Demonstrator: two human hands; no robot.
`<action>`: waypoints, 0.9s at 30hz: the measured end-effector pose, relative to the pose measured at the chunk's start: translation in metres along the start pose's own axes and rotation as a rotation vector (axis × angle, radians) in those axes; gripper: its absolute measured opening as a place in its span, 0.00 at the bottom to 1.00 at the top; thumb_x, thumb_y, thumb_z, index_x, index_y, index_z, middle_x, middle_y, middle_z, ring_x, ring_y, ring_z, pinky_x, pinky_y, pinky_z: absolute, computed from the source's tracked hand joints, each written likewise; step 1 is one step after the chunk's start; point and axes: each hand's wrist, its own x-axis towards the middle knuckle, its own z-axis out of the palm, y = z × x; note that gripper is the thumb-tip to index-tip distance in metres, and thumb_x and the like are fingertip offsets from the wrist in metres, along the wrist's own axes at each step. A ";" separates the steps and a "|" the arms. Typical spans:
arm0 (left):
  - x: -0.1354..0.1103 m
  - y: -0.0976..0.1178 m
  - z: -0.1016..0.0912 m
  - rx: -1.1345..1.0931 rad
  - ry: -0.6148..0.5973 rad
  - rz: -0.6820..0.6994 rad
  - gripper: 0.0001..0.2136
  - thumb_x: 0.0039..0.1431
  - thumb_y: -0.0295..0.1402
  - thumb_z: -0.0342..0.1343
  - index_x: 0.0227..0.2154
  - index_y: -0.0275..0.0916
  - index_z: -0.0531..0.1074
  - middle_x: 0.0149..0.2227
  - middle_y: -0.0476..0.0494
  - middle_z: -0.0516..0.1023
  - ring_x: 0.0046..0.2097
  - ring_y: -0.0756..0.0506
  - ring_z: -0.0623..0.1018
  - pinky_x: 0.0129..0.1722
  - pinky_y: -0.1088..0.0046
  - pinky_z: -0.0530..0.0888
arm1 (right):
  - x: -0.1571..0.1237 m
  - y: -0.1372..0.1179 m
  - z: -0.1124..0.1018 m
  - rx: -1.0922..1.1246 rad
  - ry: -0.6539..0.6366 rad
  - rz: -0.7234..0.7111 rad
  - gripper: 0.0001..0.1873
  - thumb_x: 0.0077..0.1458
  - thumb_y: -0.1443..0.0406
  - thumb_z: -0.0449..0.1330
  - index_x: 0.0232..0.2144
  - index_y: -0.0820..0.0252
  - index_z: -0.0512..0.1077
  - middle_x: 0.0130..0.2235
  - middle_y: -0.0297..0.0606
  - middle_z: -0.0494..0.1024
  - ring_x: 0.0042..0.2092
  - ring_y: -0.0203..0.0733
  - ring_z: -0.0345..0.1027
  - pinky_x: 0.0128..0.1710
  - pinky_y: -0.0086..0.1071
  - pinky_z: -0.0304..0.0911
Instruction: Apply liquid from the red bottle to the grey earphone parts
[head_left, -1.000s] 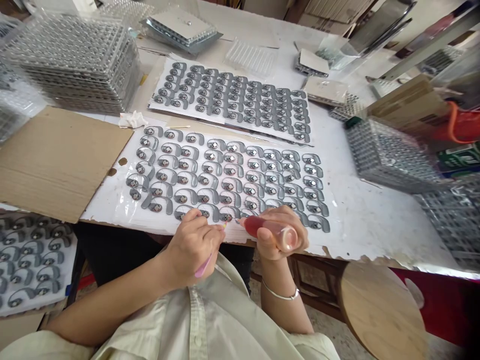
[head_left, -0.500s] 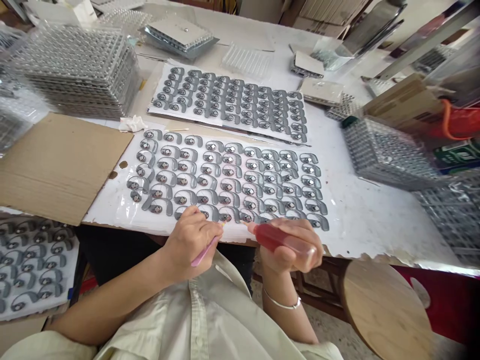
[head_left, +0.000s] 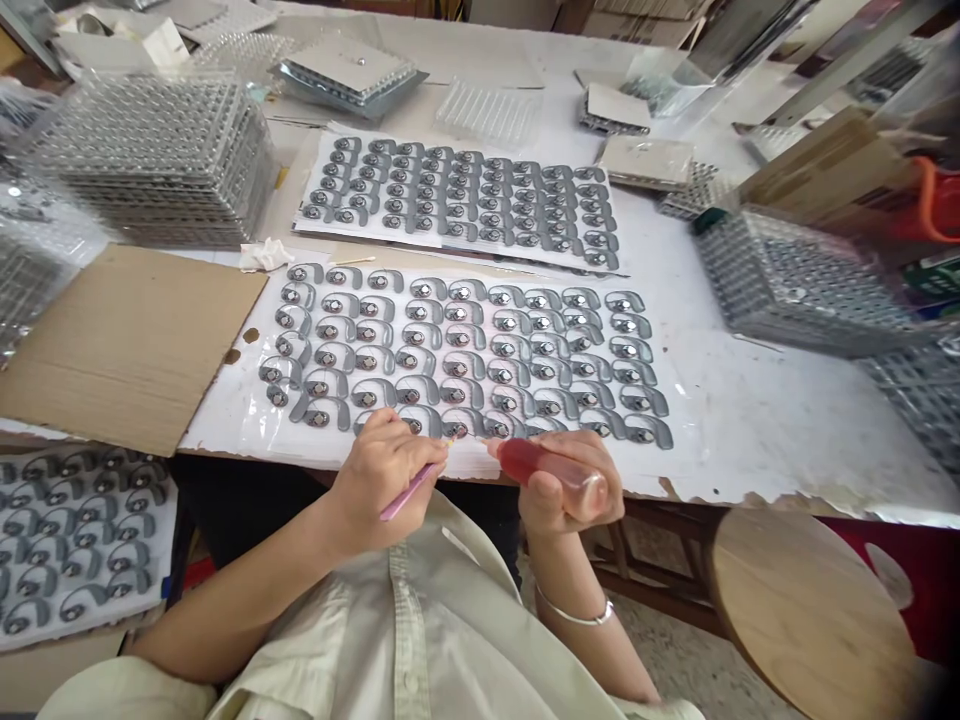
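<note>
Red-liquid bottle (head_left: 547,472) gripped in R hand (head_left: 570,495), L hand (head_left: 382,475) pinching pink stick (head_left: 409,490)

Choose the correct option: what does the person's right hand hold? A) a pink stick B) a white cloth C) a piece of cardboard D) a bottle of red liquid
D. The right hand grips a clear bottle of red liquid, its nozzle toward the grey hook-shaped pieces.

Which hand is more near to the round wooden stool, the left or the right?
Right. The right hand, holding a red bottle, is left of the stool. The left hand, gripping a pink stick, is farther away, beyond the right hand.
</note>
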 end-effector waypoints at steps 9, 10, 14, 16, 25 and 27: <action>0.000 -0.001 0.000 -0.030 0.006 -0.022 0.07 0.56 0.20 0.55 0.34 0.39 0.70 0.30 0.49 0.81 0.29 0.49 0.76 0.37 0.65 0.67 | 0.000 0.000 0.002 -0.005 -0.014 0.002 0.14 0.53 0.60 0.63 0.38 0.62 0.68 0.29 0.36 0.73 0.27 0.38 0.65 0.22 0.34 0.63; 0.000 -0.001 0.000 -0.031 0.004 -0.027 0.07 0.56 0.20 0.55 0.34 0.39 0.70 0.30 0.49 0.81 0.29 0.49 0.76 0.37 0.65 0.67 | 0.000 0.000 0.002 -0.009 -0.014 0.002 0.14 0.53 0.59 0.63 0.38 0.61 0.68 0.29 0.35 0.73 0.27 0.38 0.65 0.22 0.34 0.63; 0.001 -0.002 -0.002 -0.046 0.008 -0.049 0.05 0.56 0.22 0.55 0.33 0.39 0.71 0.31 0.48 0.82 0.28 0.49 0.76 0.38 0.64 0.67 | 0.000 -0.001 0.002 0.009 -0.016 0.001 0.14 0.53 0.59 0.63 0.39 0.61 0.69 0.29 0.35 0.73 0.27 0.38 0.65 0.22 0.34 0.64; 0.002 -0.003 -0.003 -0.056 0.002 -0.065 0.05 0.56 0.22 0.55 0.33 0.39 0.71 0.30 0.48 0.81 0.28 0.49 0.75 0.38 0.64 0.67 | -0.001 -0.001 0.001 0.027 -0.024 -0.003 0.14 0.53 0.60 0.63 0.40 0.61 0.69 0.29 0.36 0.73 0.28 0.39 0.65 0.22 0.34 0.64; 0.006 -0.006 -0.007 -0.097 -0.015 -0.121 0.03 0.58 0.26 0.55 0.32 0.38 0.73 0.29 0.48 0.81 0.27 0.49 0.74 0.37 0.66 0.66 | -0.002 0.000 -0.001 0.016 -0.054 -0.011 0.13 0.54 0.60 0.63 0.40 0.60 0.69 0.29 0.35 0.73 0.28 0.38 0.66 0.22 0.34 0.64; 0.007 -0.007 -0.008 -0.116 -0.021 -0.142 0.03 0.58 0.26 0.55 0.32 0.38 0.73 0.28 0.49 0.80 0.27 0.50 0.74 0.36 0.66 0.65 | -0.002 0.000 -0.001 0.014 -0.060 -0.012 0.13 0.54 0.60 0.62 0.39 0.61 0.70 0.29 0.36 0.73 0.28 0.38 0.66 0.22 0.34 0.64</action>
